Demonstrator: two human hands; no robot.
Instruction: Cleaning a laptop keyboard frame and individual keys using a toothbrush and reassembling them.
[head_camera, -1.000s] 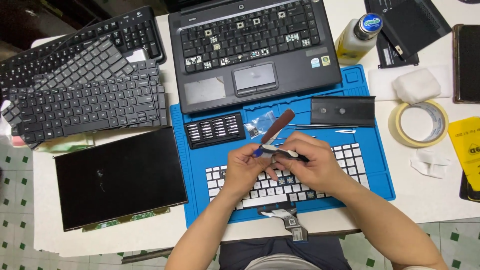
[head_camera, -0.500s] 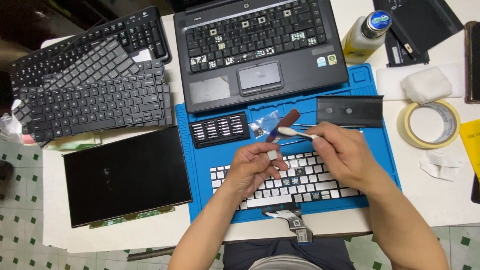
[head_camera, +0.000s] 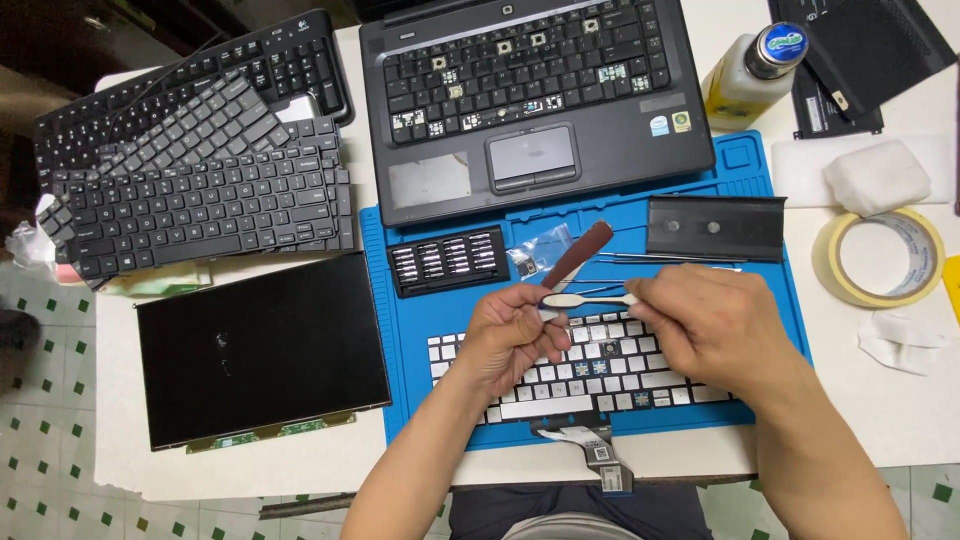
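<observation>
Pinching a cotton swab (head_camera: 588, 299) between both hands, left hand (head_camera: 510, 335) and right hand (head_camera: 705, 325) each closed on one end, we hover above the white keyboard (head_camera: 590, 370) on the blue mat (head_camera: 400, 330); light, steady strokes should serve best.

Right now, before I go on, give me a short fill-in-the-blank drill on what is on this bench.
1. The silver keyboard under both hands lies on a ____ mat.
2. The laptop at the top of the mat has several ____ missing from its keyboard.
3. The roll of tape lies on the table to the ____ of the mat.
4. The left hand and the right hand hold a thin white tool ____ them.

Missing words: blue; keys; right; between
</observation>
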